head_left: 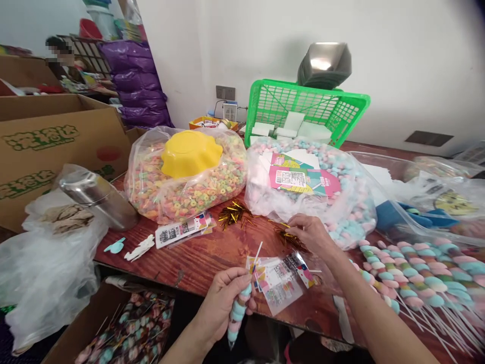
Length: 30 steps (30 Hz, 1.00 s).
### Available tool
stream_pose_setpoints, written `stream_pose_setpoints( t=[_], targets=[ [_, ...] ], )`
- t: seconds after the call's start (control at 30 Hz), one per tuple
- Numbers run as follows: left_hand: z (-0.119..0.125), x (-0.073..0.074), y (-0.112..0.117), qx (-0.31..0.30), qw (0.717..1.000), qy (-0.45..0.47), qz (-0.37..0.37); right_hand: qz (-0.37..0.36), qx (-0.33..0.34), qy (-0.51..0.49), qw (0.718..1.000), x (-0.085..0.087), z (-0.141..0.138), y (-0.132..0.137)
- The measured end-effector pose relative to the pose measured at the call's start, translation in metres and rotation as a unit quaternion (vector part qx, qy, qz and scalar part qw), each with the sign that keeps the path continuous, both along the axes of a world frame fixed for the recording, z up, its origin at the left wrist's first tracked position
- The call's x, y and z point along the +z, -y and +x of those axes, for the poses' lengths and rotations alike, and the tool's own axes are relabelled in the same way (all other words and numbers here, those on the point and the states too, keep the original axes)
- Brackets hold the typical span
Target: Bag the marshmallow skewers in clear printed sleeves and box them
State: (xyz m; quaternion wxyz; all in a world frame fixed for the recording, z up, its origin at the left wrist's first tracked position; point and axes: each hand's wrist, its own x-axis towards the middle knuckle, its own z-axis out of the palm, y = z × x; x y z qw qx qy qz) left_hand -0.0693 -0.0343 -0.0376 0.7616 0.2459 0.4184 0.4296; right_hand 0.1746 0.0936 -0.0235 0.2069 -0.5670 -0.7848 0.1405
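My left hand (227, 298) is closed around a marshmallow skewer (235, 317) in pink, blue and brown, near the table's front edge. Its thin white stick pokes up past my thumb. Farther right, my right hand (308, 231) has its fingertips pinched at a bunch of gold tinsel ties (288, 238); a gold strand shows by the fingers. Between the hands lie printed clear bags (280, 288), loosely stacked. Another small heap of gold ties (234, 214) sits to the left. Many finished-looking marshmallow skewers (424, 273) are piled at the right.
Behind are a bag of ring-shaped candies (189, 197) under a yellow bowl (192, 153), a bag of marshmallows (352, 187) and a green basket (310, 96). At left stand a steel flask (100, 197) and cardboard boxes (56, 151). Below, a box holds skewers (132, 328). A person (62, 58) is far left.
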Motion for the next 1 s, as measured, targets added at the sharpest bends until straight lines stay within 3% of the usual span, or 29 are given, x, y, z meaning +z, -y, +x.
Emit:
stream_pose_setpoints(
  t=[0.13,0.27,0.33,0.43,0.6,0.77,1.0],
  targets=[
    [0.022,0.006,-0.013,-0.008,0.999,-0.045,0.009,0.044,-0.008,-0.113,0.993,0.008,0.013,0.026],
    [0.052,0.011,-0.028,-0.019,0.997,-0.056,0.045,0.092,0.027,-0.18,0.979,0.02,0.001,0.07],
    [0.066,0.012,-0.032,-0.015,0.995,-0.071,0.061,0.137,0.085,-0.171,0.972,0.021,-0.009,0.092],
    [0.083,0.011,-0.028,-0.023,0.993,-0.081,0.087,0.183,0.066,-0.113,0.974,0.015,-0.015,0.116],
    [0.1,0.012,-0.012,-0.042,0.989,-0.095,0.105,0.103,0.002,-0.2,0.974,0.006,-0.004,0.132],
    [0.106,0.014,-0.004,-0.056,0.986,-0.108,0.116,-0.011,-0.022,-0.368,0.93,0.006,0.004,0.134],
    [0.104,0.009,-0.001,-0.053,0.993,-0.078,0.065,-0.059,0.007,-0.355,0.933,0.001,0.006,0.141]
  ],
)
